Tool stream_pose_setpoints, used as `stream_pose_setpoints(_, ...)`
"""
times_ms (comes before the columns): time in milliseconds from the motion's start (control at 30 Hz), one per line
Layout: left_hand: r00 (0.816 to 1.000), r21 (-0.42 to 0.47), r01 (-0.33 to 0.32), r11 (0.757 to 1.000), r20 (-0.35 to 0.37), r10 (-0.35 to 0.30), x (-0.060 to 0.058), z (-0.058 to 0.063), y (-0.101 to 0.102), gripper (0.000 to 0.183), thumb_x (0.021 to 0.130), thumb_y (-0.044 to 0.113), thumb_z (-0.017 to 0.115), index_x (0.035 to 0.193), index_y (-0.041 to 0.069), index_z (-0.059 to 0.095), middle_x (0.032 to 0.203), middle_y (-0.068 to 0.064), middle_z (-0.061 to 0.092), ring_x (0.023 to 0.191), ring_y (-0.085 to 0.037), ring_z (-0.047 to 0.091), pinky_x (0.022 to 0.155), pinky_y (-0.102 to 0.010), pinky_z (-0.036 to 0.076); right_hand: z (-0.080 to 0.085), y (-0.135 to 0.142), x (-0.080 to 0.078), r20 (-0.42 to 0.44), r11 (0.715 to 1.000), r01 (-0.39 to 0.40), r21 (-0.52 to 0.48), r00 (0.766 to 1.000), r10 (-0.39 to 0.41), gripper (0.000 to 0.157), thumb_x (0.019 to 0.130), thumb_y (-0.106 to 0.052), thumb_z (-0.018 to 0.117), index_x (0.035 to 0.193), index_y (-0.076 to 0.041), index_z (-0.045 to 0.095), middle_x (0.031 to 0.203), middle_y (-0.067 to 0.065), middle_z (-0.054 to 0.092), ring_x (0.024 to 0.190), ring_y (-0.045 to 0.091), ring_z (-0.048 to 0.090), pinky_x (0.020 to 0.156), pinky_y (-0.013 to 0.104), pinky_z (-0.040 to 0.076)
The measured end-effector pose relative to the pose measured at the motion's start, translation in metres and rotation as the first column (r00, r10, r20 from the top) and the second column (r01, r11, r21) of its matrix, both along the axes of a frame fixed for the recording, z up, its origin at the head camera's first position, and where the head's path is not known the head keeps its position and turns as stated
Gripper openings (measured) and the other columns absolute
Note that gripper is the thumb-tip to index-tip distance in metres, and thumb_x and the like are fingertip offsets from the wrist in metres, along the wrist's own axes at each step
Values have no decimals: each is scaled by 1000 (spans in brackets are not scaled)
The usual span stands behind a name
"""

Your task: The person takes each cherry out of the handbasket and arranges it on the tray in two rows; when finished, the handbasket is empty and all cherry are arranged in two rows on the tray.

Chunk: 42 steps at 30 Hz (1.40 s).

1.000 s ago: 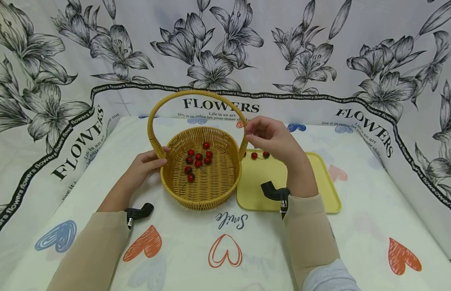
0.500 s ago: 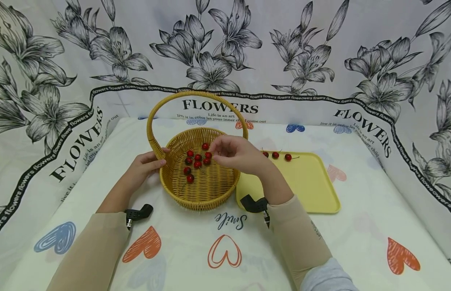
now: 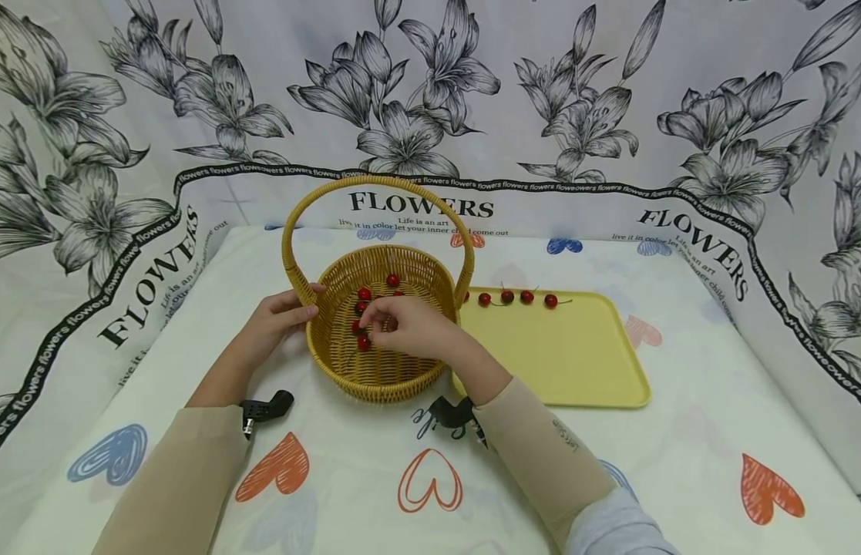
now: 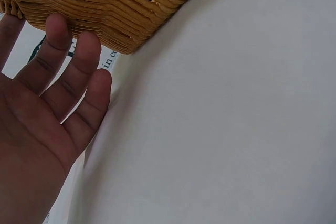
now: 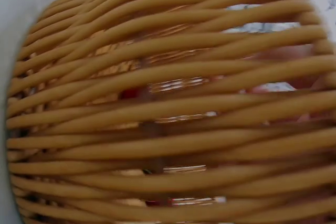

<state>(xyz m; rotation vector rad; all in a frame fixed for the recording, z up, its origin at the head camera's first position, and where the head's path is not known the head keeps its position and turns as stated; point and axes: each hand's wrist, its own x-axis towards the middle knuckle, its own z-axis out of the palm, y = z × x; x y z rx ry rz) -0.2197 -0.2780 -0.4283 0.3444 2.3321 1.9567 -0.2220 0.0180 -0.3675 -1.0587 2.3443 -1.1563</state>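
A round yellow wicker basket [image 3: 437, 347] with a tall arched handle stands on the cloth. Several dark red cherries [image 3: 364, 294] lie on its floor. My left hand [image 3: 280, 316] grips the rim at the handle's left foot, thumb on top. Its other fingers [image 4: 86, 61] lie against or just off the outer wall in the left wrist view. Inside the basket, my right hand [image 3: 412, 327] hovers over the cherries, fingers bent, thumb and forefinger apart. No cherry shows in its grasp. It covers some cherries. The right wrist view is mostly basket weave [image 5: 173, 108].
To the right of the basket lies a yellow tray [image 3: 555, 354]. Several cherries with stems [image 3: 526, 297] are lined up along its far edge. A white cloth printed with hearts [image 3: 430, 479] covers the table, and a flower-print curtain [image 3: 444, 69] hangs behind.
My right hand has moved left and down, from beside the handle's right side into the basket. Tray cherries it had covered now show. The left hand and basket stay put.
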Motion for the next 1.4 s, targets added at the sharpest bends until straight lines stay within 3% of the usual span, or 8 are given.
stream_pose_setpoints(167, 1000, 5, 2, 1000, 1, -2, 2, 0, -1, 44, 104, 20, 62, 142, -1, 56, 134, -5, 62, 104, -14, 57, 82, -24, 50, -9, -10, -4, 0, 989, 4, 146, 1000, -4, 25, 96, -8, 66, 120, -9, 71, 89, -1, 64, 73, 11, 54, 65, 24, 44)
stream_pose_setpoints(467, 1000, 12, 3, 1000, 1, -3, 0, 0, -1, 41, 104, 20, 63, 141, 3, 59, 132, -3, 62, 104, -16, 56, 81, -25, 50, -14, -23, -7, -157, 925, -19, 378, 984, 84, 36, 100, -9, 66, 134, -17, 70, 96, -2, 66, 82, 13, 56, 71, 24, 46)
stream_pose_setpoints(600, 1000, 10, -3, 1000, -5, 3, -1, 0, -1, 41, 104, 21, 63, 140, 3, 59, 132, -3, 63, 103, -16, 55, 81, -25, 49, -15, -25, -6, -205, 920, -8, 392, 974, 96, 34, 100, -8, 66, 132, -17, 71, 111, 0, 71, 84, 14, 57, 74, 25, 47)
stream_pose_setpoints(700, 1000, 7, -2, 1000, -5, 2, -2, 0, 0, 42, 103, 21, 63, 140, 3, 59, 132, -3, 62, 104, -17, 55, 81, -25, 49, -15, -26, -5, -255, 918, 12, 396, 962, 98, 29, 99, -9, 67, 128, -14, 73, 119, 0, 71, 94, 14, 60, 84, 25, 50)
stream_pose_setpoints(867, 1000, 6, 2, 1000, -1, -2, -1, 0, 0, 43, 104, 21, 63, 141, 2, 58, 134, -3, 61, 107, -16, 56, 82, -25, 50, -17, -27, -3, -311, 903, 57, 426, 947, 87, 26, 99, -11, 68, 124, -12, 74, 117, 0, 72, 105, 14, 63, 96, 27, 49)
stream_pose_setpoints(1100, 1000, 8, 5, 1000, -1, -5, -2, 1, 1, 43, 103, 21, 64, 141, 1, 58, 135, -5, 61, 109, -16, 57, 83, -24, 51, -17, -25, -1, -329, 877, 120, 466, 943, 46, 24, 97, -12, 71, 121, -13, 77, 115, -1, 73, 99, 12, 64, 92, 27, 51)
stream_pose_setpoints(1400, 1000, 13, 6, 1000, 3, -6, -2, 0, 1, 44, 103, 20, 64, 142, 0, 56, 143, -6, 58, 121, -13, 56, 92, -22, 49, -15, -24, 0, -314, 851, 158, 501, 949, 9, 10, 93, -20, 76, 99, -13, 74, 86, -5, 65, 78, 13, 58, 71, 25, 49)
